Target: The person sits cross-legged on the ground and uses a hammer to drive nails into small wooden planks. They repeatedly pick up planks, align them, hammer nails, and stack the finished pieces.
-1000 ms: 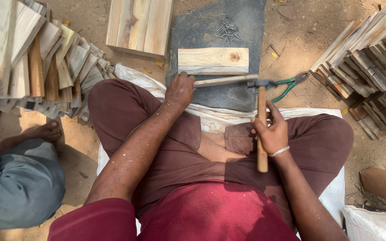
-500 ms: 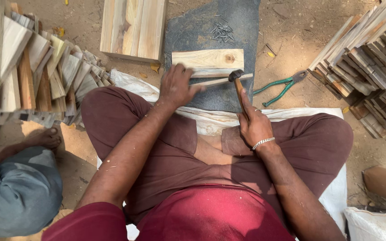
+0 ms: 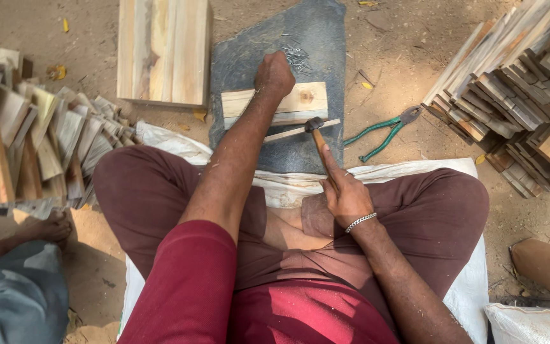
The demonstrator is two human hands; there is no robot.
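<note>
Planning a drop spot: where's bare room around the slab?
Free: lower slab below the thin strip; dirt around the green pliers, left of the wood stack. Crowded: slab top, with nails, left hand, block; slats left.

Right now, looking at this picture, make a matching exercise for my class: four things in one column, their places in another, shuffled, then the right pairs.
Things:
1. hammer
2. pliers
3. pile of nails
4. wooden block

Places:
A. on the sand, right of the slab
B. in the right hand
C. at the slab's far end, by the left hand
D. across the middle of the grey slab

Pairs: 1-B, 2-A, 3-C, 4-D
</note>
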